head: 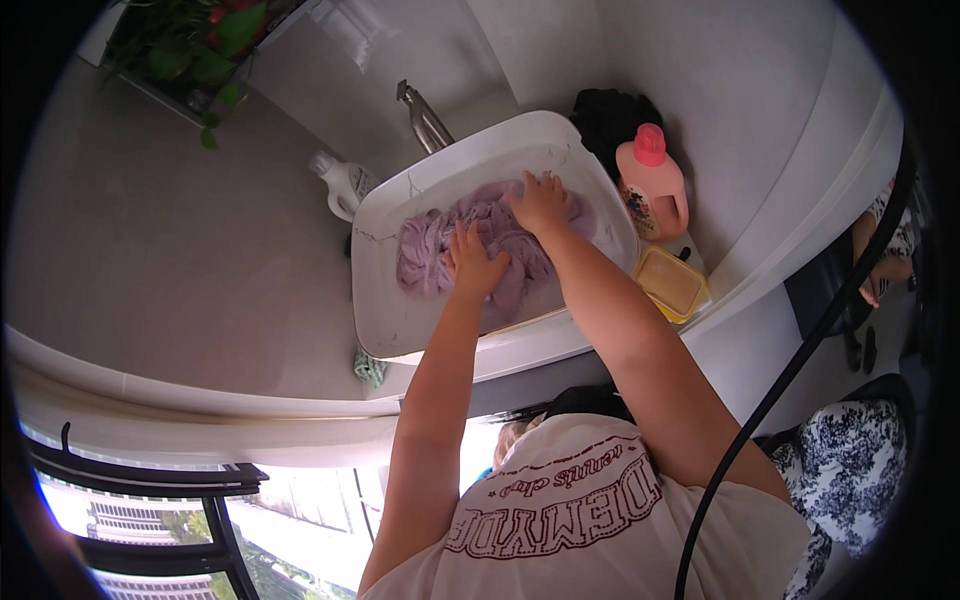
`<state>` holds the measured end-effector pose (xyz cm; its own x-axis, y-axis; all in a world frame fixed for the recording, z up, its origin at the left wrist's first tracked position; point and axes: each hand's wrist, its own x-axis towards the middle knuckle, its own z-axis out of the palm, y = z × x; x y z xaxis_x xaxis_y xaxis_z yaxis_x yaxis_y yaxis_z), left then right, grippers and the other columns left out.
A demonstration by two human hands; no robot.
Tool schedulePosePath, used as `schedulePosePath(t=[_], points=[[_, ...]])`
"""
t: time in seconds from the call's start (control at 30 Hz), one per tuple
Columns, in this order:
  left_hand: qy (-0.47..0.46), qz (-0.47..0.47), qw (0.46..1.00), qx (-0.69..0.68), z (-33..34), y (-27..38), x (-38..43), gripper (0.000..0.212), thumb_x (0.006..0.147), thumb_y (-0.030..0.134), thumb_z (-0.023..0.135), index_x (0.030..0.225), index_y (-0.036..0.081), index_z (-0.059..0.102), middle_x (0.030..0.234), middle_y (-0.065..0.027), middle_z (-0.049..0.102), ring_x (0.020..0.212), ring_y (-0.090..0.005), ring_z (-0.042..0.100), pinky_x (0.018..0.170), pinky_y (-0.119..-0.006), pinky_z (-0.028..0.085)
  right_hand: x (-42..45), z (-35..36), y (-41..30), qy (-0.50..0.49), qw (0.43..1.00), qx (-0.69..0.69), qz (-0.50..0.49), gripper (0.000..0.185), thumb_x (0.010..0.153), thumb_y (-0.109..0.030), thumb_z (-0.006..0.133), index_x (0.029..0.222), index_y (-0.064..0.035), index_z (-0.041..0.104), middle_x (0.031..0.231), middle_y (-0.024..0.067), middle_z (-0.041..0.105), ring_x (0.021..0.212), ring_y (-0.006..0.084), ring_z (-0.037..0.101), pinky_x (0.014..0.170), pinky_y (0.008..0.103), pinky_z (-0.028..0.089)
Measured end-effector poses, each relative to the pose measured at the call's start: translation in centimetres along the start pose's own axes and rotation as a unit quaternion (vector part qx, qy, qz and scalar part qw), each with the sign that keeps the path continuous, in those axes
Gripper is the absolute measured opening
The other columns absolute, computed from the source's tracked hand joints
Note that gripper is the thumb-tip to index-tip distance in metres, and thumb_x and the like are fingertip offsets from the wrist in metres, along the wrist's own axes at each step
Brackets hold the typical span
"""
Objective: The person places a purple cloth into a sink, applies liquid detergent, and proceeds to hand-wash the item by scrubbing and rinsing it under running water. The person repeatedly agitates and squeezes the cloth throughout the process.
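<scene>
A crumpled lilac cloth point(427, 251) lies wet in a white rectangular basin point(379, 319) with grey veining on its inner wall. My left hand point(476, 262) rests on the middle of the cloth, fingers apart. Farther right, my right hand point(541, 202) is spread over the cloth's upper part, near the basin's back wall. Neither hand grips a fold that I can make out. The cloth beneath both palms is hidden. Behind the basin stands a metal faucet point(426, 120).
Right of the basin are a pink detergent bottle point(664, 191), a black cloth bundle point(611, 120) and a yellow lidded box point(671, 283). A white bottle point(341, 184) stands left. A green cloth point(369, 367) lies by the front-left corner. Another person's leg point(870, 259) shows far right.
</scene>
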<state>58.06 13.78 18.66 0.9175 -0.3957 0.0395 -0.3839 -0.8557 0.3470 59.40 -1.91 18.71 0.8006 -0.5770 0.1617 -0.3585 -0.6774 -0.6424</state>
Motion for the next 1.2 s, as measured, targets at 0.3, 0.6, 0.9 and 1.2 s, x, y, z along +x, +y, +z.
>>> schedulePosePath(t=[0.3,0.6,0.9,1.2], points=[[-0.204,-0.045,0.966,0.150,-0.1,2.0,-1.3,0.091,0.077,0.054,0.054,0.146,0.019,0.004,0.151,-0.0135,-0.004,0.139,-0.0349,-0.005,0.100,-0.069,0.006,-1.8,-1.7,-0.1,-0.254,0.959,-0.126,-0.005,0.082,0.071,-0.061,0.061,0.140,-0.0270,0.031,0.149,0.0105,0.015,0.136,0.0396,0.007,0.102,0.0668,0.009],[-0.120,0.005,0.979,0.167,-0.4,2.2,-2.0,0.083,0.077,0.050,0.061,0.141,0.016,0.021,0.147,-0.0154,0.017,0.135,-0.0360,0.016,0.096,-0.069,0.016,-0.6,-0.9,0.4,-0.259,0.947,-0.178,-0.062,0.073,0.066,-0.058,0.068,0.125,-0.0170,0.052,0.136,0.0086,0.041,0.127,0.0338,0.033,0.095,0.0569,0.034],[0.105,-0.056,0.977,-0.178,0.3,-2.6,1.2,0.058,0.080,0.049,0.060,0.121,0.010,0.050,0.114,-0.0118,0.057,0.094,-0.0330,0.056,0.071,-0.048,0.045,1.3,1.1,2.3,-0.216,0.965,0.113,-0.099,0.047,0.068,-0.034,0.071,0.103,-0.0042,0.064,0.097,0.0171,0.065,0.092,0.0273,0.062,0.080,0.0344,0.047],[-0.116,-0.214,0.652,-0.718,-3.5,-0.5,0.6,0.076,0.082,0.068,0.039,0.134,0.013,0.037,0.137,-0.0129,0.040,0.127,-0.0313,0.036,0.101,-0.049,0.029,-0.5,0.3,-1.9,-0.165,0.893,0.378,-0.181,0.041,0.066,-0.027,0.069,0.096,0.0004,0.063,0.088,0.0161,0.066,0.081,0.0268,0.064,0.073,0.0338,0.049]])
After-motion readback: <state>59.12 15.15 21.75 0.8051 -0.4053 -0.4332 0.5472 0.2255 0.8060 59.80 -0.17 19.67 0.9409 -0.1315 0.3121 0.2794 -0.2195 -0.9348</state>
